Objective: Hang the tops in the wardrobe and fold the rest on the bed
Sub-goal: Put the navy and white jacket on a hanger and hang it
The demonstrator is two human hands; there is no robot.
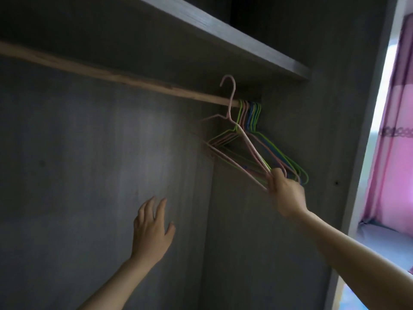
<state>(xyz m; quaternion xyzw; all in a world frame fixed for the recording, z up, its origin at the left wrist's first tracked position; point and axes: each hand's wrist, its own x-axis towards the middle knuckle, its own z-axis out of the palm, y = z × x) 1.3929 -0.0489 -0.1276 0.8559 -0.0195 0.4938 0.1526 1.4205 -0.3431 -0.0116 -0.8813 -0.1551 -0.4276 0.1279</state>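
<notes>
I look up into a grey wardrobe. A wooden rail (107, 73) runs across it under a shelf. At the rail's right end hang several thin wire hangers (288, 153) in green, blue and pink. My right hand (285, 193) grips the lower right corner of a pink hanger (245, 136), whose hook is lifted off the rail and points up in front of it. My left hand (150, 229) is raised in front of the wardrobe's back panel, fingers spread, holding nothing. No garment is in view.
A grey shelf (223, 39) sits just above the rail. The wardrobe's side panel (330, 130) stands close to the right of the hangers. Beyond it is a bright window with a pink curtain (393, 142).
</notes>
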